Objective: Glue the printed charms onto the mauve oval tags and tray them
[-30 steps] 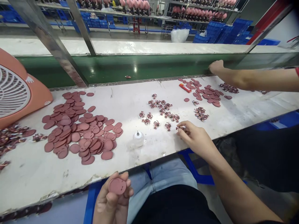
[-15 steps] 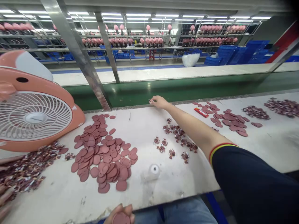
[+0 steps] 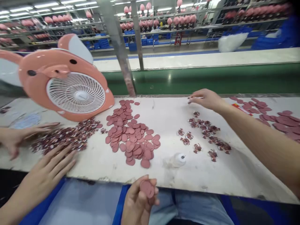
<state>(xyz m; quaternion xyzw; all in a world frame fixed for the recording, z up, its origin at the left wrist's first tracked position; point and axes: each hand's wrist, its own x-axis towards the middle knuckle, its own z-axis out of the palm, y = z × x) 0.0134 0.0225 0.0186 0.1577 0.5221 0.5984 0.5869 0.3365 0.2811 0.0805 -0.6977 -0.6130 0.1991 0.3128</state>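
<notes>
My left hand (image 3: pixel 138 203) is at the table's front edge, closed around a dusty-pink oval disc (image 3: pixel 147 188) with small slits in it. Out over the far side of the table reaches my right hand (image 3: pixel 206 99), its thumb and fingertips pinched together; whatever is between them is too small to make out. Below that hand lie several small brown-and-white bundled pieces (image 3: pixel 206 128). A large heap of pink oval discs (image 3: pixel 133 134) spreads over the table between my hands. Nearby stands a small white bottle (image 3: pixel 180 158) with a dark tip.
An orange animal-shaped fan (image 3: pixel 77 90) stands at the left. Beside it a co-worker's hands (image 3: pixel 55 164) rest at a pile of small brown pieces (image 3: pixel 70 136). Behind the table runs a green conveyor belt (image 3: pixel 187 81). More discs (image 3: pixel 286 122) and a red packet (image 3: pixel 241 109) lie right.
The view has swung left, bringing the co-worker's hands into sight. My left hand has risen with the disc. My right hand has drawn back from the belt's edge, rightward over the table.
</notes>
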